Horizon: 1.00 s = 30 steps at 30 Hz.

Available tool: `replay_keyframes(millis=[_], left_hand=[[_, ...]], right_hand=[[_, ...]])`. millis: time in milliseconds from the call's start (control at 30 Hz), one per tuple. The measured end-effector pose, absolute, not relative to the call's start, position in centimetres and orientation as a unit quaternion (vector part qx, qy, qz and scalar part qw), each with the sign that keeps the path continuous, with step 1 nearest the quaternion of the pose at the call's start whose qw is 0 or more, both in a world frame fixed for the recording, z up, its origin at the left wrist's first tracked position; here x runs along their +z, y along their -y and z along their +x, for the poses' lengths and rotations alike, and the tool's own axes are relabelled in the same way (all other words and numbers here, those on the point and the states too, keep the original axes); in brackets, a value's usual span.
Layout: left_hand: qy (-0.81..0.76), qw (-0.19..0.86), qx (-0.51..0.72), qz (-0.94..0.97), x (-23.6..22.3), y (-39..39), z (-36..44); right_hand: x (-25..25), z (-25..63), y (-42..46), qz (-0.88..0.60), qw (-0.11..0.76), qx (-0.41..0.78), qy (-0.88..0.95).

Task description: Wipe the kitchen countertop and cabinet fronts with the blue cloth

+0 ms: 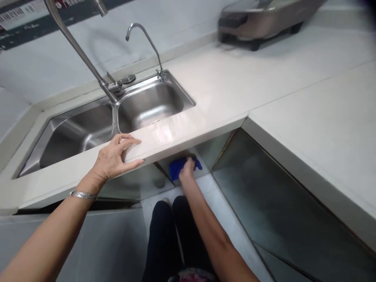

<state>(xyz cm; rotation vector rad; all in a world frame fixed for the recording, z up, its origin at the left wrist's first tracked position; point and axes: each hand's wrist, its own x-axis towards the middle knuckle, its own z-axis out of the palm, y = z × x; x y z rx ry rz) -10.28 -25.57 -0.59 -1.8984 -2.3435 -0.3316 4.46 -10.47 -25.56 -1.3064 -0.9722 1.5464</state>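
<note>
My left hand grips the front edge of the white countertop, fingers curled over the top and thumb under the lip; a silver bangle sits on that wrist. My right hand reaches down below the counter and presses a blue cloth against the glossy cabinet front in the inner corner. Its fingers are closed on the cloth.
A steel double sink with a tall faucet and a small tap lies behind my left hand. A steel appliance stands at the back right. Grey cabinet doors run down the right; my dark-trousered legs are below.
</note>
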Motion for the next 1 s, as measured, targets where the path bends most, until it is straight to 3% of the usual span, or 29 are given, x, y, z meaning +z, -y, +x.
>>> replay_keyframes(millis=[200, 300, 533, 767, 1000], left_hand=[[0.798, 0.063, -0.087, -0.592, -0.6, 25.7, -9.7], [0.804, 0.060, -0.082, -0.585, -0.5, 25.7, -9.5], [0.800, 0.068, -0.088, -0.589, -0.8, 25.7, -9.9], [0.761, 0.109, -0.093, -0.633, -0.8, 25.7, -10.3], [0.739, 0.128, -0.074, -0.657, -1.0, 25.8, -10.9]], right_hand=[[-19.6, 5.5, 11.3, -0.514, 0.475, 0.570, 0.430], [-18.2, 5.9, 11.5, -0.472, 0.516, 0.491, 0.519], [-22.5, 7.3, 6.3, -0.490, 0.480, 0.282, 0.671], [-24.6, 10.6, -1.4, -0.515, 0.543, 0.264, 0.608], [-25.2, 9.4, -1.3, -0.561, 0.547, 0.281, 0.554]])
